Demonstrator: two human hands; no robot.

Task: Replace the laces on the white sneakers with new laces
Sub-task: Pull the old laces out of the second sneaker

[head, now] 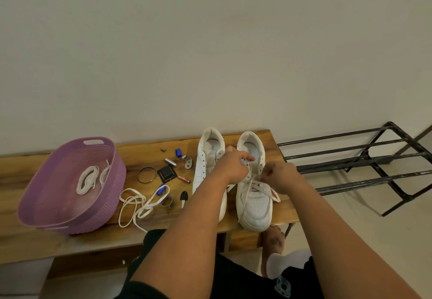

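Both bare forearms reach out over dark-clothed knees to the pair of white sneakers standing side by side, heels to the wall, at the right end of the wooden table (245, 138). Her left hand (232, 166) curls around a strand of the flat white lace (256, 185) over the right sneaker (253, 201), and her right hand (279, 175) pinches the lace at the eyelets. Beside it, the left sneaker (205, 158) shows bare eyelets. Another flat lace (135, 205) lies in loose loops by the table's near edge. Left of that sits a purple woven-look plastic basket (42, 196) holding coiled laces (85, 180). Small metal odds and a key (183, 198) lie scattered between. Right of the table stands a black metal rack (364, 158).
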